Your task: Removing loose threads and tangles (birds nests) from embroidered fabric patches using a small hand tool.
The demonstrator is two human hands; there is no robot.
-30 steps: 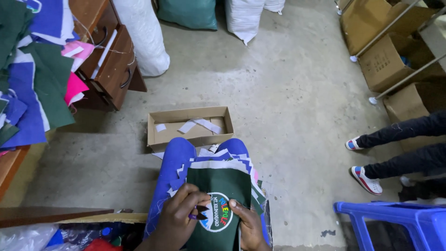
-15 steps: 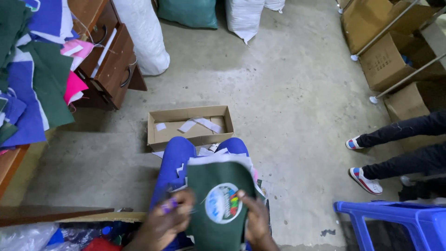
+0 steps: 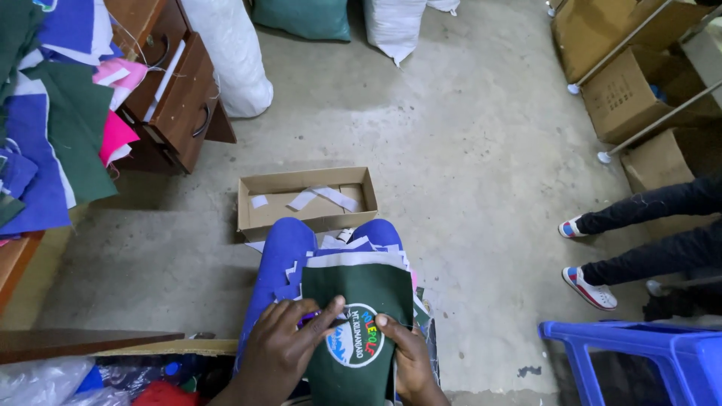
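A dark green fabric piece (image 3: 361, 289) with a round embroidered badge (image 3: 356, 335) lies on my lap, over my blue trousers (image 3: 282, 252), on top of a stack of similar pieces with white backing. My left hand (image 3: 282, 346) presses on the left side of the badge, its fingers on the cloth, with something small and purple showing under the fingers. My right hand (image 3: 406, 357) grips the fabric's right edge, thumb on the badge.
An open cardboard box (image 3: 307, 201) with white paper strips sits on the concrete floor before my knees. Wooden drawers (image 3: 177, 90) and piled cloth (image 3: 53, 128) stand left. Another person's legs (image 3: 647, 240), a blue plastic stool (image 3: 639, 361), cartons and sacks are around.
The green piece has shifted on my lap; my left hand has moved from the left edge back onto the badge, and my right hand stays at its right side.
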